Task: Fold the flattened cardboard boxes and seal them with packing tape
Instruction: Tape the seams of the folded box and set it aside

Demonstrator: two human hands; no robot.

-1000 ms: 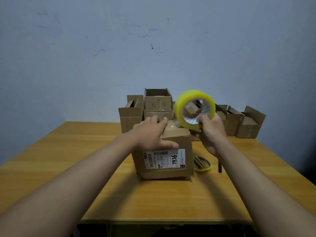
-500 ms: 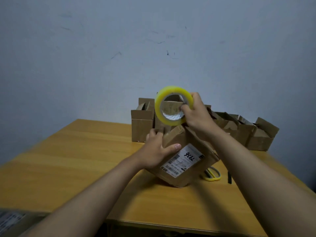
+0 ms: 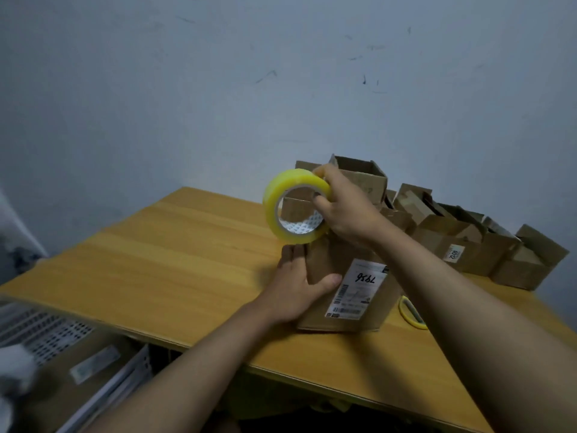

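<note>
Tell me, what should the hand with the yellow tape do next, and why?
Probably pull the tape roll down over the labelled box to lay a strip along it. The right hand grips the roll just above the box's top edge, and the left hand holds the box's side to steady it on the table. Whether any tape already sticks there is hard to tell.

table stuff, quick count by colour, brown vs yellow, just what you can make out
Brown: 5 at least, the labelled box gripped by the left hand, plus the open boxes behind; their pile overlaps, so the count is rough
Yellow: 2, tape roll in the right hand, yellow-handled item, partly hidden
Total: 7 at least
</note>
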